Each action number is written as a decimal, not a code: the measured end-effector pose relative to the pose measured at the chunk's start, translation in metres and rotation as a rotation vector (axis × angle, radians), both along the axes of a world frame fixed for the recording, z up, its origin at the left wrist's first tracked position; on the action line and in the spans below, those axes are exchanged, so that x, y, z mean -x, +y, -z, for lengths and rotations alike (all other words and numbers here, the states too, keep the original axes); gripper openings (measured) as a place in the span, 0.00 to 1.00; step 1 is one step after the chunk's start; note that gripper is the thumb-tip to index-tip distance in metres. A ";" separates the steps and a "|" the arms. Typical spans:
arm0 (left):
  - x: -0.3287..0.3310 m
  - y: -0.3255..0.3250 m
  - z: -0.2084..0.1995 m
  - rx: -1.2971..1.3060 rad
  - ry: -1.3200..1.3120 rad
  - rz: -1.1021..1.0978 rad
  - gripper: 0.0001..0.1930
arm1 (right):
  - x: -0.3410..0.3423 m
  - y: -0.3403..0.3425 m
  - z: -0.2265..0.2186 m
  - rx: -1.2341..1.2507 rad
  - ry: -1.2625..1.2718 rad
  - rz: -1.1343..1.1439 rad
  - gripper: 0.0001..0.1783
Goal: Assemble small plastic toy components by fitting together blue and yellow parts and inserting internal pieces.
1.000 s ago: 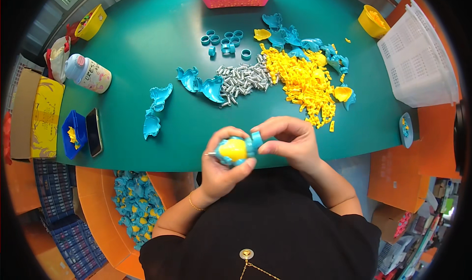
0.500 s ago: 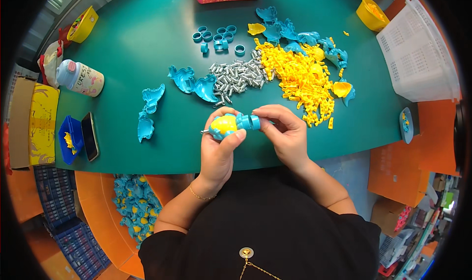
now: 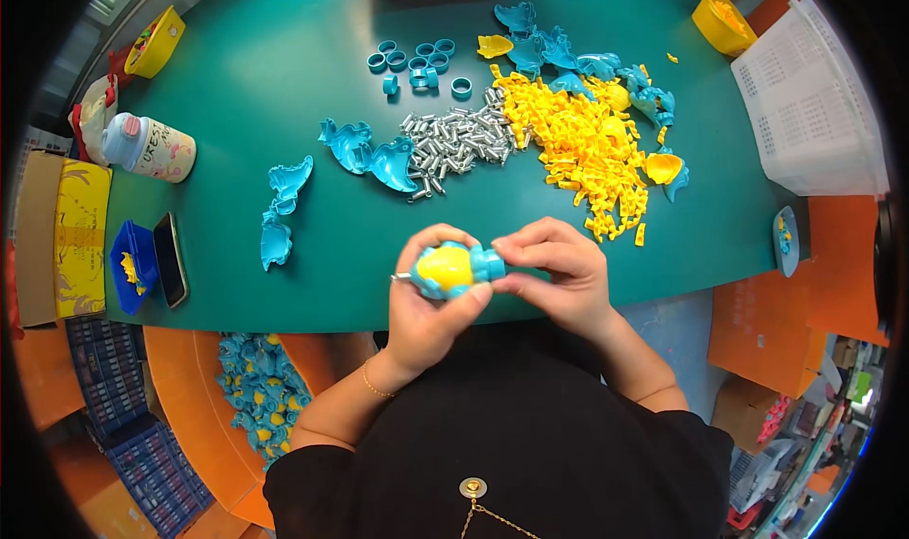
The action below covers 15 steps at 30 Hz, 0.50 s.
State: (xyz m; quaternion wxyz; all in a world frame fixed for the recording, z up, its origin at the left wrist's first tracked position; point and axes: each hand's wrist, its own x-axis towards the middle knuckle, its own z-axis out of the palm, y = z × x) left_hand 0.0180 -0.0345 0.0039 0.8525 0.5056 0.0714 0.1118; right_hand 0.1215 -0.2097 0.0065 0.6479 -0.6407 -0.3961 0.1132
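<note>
My left hand (image 3: 431, 302) is closed around a blue plastic toy figure with a yellow belly (image 3: 449, 266). A thin silver metal tip pokes out of the toy's left end. At its right end sits a blue ring (image 3: 491, 264), pinched by the fingertips of my right hand (image 3: 559, 279); how far the ring sits over the toy's end I cannot tell. Beyond my hands lie a pile of small silver metal pins (image 3: 464, 141), several loose blue rings (image 3: 437, 62) and a heap of small yellow plastic pieces (image 3: 578, 132).
Blue shell halves (image 3: 287, 184) lie at left, with more (image 3: 544, 49) at the back. A bottle (image 3: 151, 146), a phone (image 3: 171, 260) and a blue tray (image 3: 134, 272) stand left. A white basket (image 3: 805, 94) is right. An orange-walled container below left holds blue-yellow toys (image 3: 262, 392).
The toy has turned in my left hand, showing more yellow. The ring now sits closer against the toy's body, and my right fingers have moved in with it.
</note>
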 end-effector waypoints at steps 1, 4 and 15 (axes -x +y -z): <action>0.002 0.000 -0.002 -0.050 -0.024 0.014 0.26 | 0.002 0.003 -0.004 -0.012 -0.004 0.036 0.21; 0.011 0.010 -0.003 -0.145 -0.035 0.068 0.28 | -0.002 0.000 -0.007 -0.052 -0.039 -0.064 0.21; 0.103 0.110 -0.055 -0.875 0.406 -0.148 0.29 | -0.052 0.028 -0.014 0.453 -0.260 0.153 0.07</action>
